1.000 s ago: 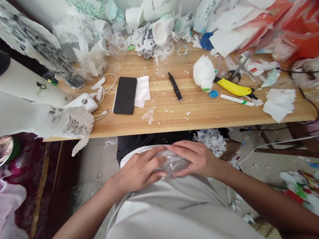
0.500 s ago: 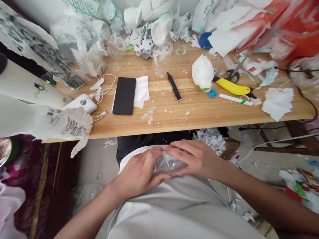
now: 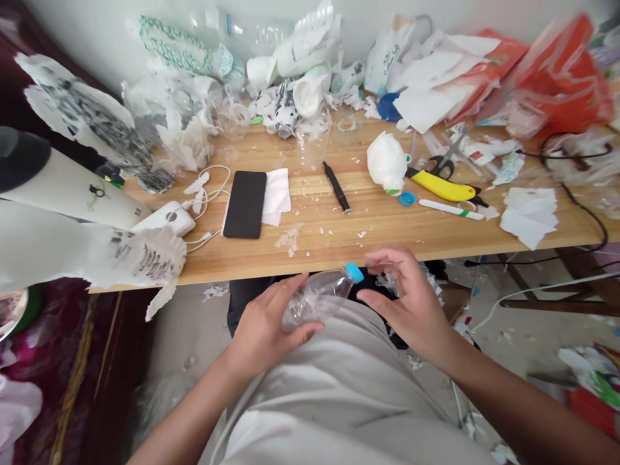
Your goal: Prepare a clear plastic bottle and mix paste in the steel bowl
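A clear plastic bottle (image 3: 320, 296) with a blue cap (image 3: 354, 272) lies tilted over my lap, its cap end toward the right. My left hand (image 3: 276, 316) grips its body, with the thumb on the near side and the fingers on the far side. Just right of the cap is my right hand (image 3: 400, 294), fingers curved and apart, holding nothing. Behind them on the wooden table (image 3: 329, 252) lie a black marker (image 3: 336, 187), a black phone (image 3: 245, 205) and a white paper-wrapped lump (image 3: 386, 161).
A yellow utility knife (image 3: 443, 185), scissors (image 3: 445, 161), a blue lid (image 3: 406, 199) and a white pen-like stick (image 3: 450, 209) lie at the right. Crumpled plastic and paper line the back. A large pale bottle (image 3: 72, 181) and white power bank (image 3: 167, 221) occupy the left.
My right hand has let go of the bottle and moved up and right, uncovering the blue cap. My left hand still holds the body. The camera view has shifted slightly.
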Available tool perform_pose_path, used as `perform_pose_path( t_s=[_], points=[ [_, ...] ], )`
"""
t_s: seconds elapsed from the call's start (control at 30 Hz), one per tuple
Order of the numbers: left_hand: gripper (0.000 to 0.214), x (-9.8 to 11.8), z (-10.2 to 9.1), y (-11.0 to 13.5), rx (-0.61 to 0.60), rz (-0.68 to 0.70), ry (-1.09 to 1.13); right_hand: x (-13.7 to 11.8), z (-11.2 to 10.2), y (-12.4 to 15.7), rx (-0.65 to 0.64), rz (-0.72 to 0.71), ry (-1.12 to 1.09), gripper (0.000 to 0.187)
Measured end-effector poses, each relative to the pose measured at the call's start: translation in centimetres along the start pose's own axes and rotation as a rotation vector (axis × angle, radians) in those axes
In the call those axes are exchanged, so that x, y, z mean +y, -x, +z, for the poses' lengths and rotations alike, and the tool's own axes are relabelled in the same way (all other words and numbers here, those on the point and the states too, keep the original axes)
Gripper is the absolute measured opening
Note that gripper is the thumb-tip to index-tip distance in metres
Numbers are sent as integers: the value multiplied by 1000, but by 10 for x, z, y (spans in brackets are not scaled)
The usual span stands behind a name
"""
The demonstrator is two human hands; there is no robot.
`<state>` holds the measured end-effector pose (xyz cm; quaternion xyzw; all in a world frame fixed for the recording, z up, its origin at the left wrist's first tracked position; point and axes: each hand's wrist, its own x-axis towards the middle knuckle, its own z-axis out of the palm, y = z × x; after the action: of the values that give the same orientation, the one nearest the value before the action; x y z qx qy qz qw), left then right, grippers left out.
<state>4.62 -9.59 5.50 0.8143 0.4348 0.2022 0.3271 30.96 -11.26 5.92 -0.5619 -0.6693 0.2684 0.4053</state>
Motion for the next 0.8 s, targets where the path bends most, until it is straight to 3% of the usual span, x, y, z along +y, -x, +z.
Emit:
perform_pose_path(
  t_s=[0.07, 0.13, 0.23, 0.43, 0.57, 0.7, 0.8],
  points=[
    [71, -2, 1, 0, 11, -8, 24, 1, 0, 4, 12, 86, -66, 26],
    [71, -4, 2, 0, 13, 6, 35, 0, 0, 6, -38, 99, -101, 20],
    [72, -8, 2, 0, 17, 35, 35, -2, -3, 5, -141, 160, -173, 23],
    [68, -12, 0, 0, 28, 26, 20, -2, -8, -2, -205, 256, -202, 37],
    [70, -5, 5, -2, 11, 83, -20, -2, -2, -5, -334, 247, -89, 33],
    [88, 7, 18, -6, 1, 89, -70, -9, 10, -6, -247, 130, 196, 43],
    [75, 14, 19, -10, 17, 39, 11, -17, 17, -5, -149, 54, 221, 47]
  ],
)
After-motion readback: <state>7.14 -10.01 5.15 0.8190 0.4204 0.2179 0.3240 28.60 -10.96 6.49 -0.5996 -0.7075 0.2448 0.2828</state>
